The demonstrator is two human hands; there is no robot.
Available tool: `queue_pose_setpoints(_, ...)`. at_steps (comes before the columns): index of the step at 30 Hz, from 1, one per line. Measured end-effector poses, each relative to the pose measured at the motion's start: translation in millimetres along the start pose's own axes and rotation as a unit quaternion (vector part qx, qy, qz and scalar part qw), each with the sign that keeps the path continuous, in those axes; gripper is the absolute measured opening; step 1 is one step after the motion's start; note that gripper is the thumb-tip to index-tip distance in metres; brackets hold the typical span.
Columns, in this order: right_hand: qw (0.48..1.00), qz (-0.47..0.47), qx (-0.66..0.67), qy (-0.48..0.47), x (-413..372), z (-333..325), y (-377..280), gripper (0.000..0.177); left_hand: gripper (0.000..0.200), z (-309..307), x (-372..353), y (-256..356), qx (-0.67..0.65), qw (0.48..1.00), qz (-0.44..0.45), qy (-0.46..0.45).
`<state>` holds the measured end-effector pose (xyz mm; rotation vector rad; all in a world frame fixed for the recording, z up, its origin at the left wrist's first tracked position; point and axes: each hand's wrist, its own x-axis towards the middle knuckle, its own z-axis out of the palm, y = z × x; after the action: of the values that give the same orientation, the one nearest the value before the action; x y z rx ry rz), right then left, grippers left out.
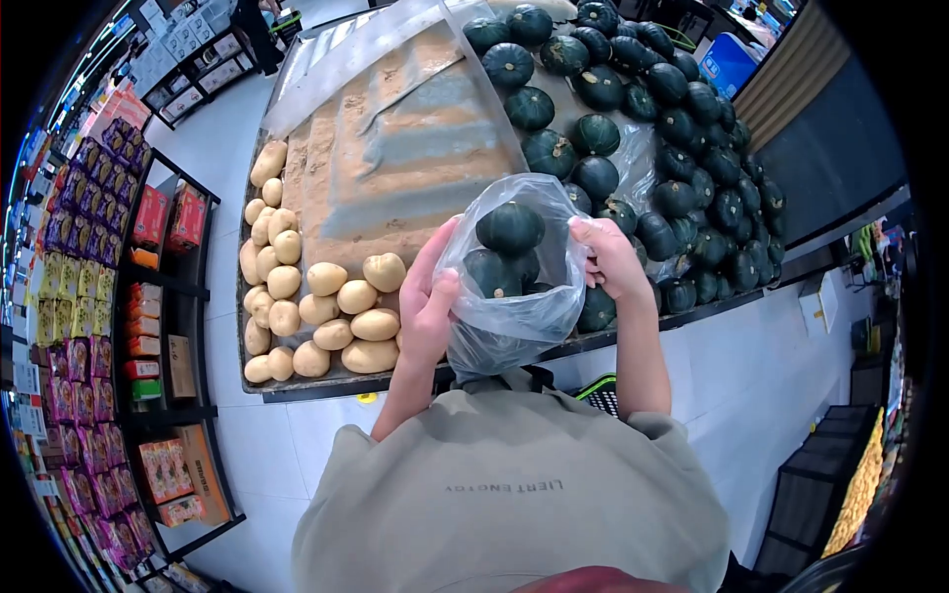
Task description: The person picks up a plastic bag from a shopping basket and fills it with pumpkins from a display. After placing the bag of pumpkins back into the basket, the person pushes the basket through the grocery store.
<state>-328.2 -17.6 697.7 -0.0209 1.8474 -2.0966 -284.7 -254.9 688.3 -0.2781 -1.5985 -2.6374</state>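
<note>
A clear plastic bag (514, 321) hangs in front of my chest with its mouth held wide. Inside it lie several dark green kabocha squashes (511, 228), seen through the opening; the lower ones are partly hidden. My left hand (431, 296) is closed on the left side of the bag's rim, thumb toward me. On the opposite side, my right hand (605, 255) pinches the rim between thumb and fingers. Beyond the bag, loose kabocha squashes (550, 153) cover the right part of the display stand.
Potatoes (358, 296) are heaped along the stand's left and front edges, beside a brown, soiled sheet (395, 148). A shelf rack of packaged goods (163, 346) stands left across the aisle. A green-rimmed basket (598, 393) shows partly below the stand's front edge.
</note>
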Motion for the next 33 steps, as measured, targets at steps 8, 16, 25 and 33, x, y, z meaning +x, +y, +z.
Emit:
queue_pose_setpoints(8, 0.997, 0.022, 0.078, 0.018, 16, -42, 25, 0.035, 0.048, 8, 9, -41, 0.014, 0.995, -0.071, 0.068)
queue_pose_setpoints(16, 0.991, -0.057, -0.114, 0.029, 22, -67, 33, 0.028, 0.048, 26, 27, -53, 0.155, 0.986, -0.055, 0.026)
queue_pose_setpoints(25, 0.85, -0.442, -0.25, 0.143, -56, -19, -73, 0.009, 0.044, 33, 26, -67, 0.109, 0.99, -0.05, 0.076)
queue_pose_setpoints(33, 0.772, -0.551, -0.3, -0.108, -93, 3, -107, 0.01, 0.043, 42, 14, -66, 0.156, 0.98, 0.032, 0.12)
